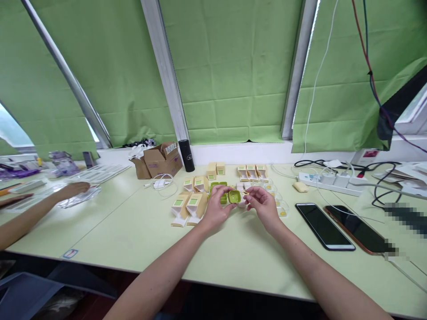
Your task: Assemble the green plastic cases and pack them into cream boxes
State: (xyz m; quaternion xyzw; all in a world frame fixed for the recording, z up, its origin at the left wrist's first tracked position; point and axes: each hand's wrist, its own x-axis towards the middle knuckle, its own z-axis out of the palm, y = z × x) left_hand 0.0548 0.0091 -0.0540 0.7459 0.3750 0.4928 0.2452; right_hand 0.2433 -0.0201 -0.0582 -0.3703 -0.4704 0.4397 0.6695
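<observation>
My left hand (215, 208) grips a small green square case (234, 197) between thumb and fingers, its hollow side facing me. Close beside it, my right hand (265, 208) pinches a small yellowish piece (246, 194), too small to name. Behind my left hand sit more green cases (213, 188), partly hidden by it. To their left stand several tan cartons (196, 203) with green windows and white flaps. Small transparent packs with yellow bits (283, 212) lie just right of my right hand.
More cartons (252, 172) stand at the back. Two phones (325, 226) and a power strip (330, 181) with cables lie right. Back left are a cardboard box (163, 162) and black bottle (186, 155). Another person's arm (43, 204) reaches over the table at far left.
</observation>
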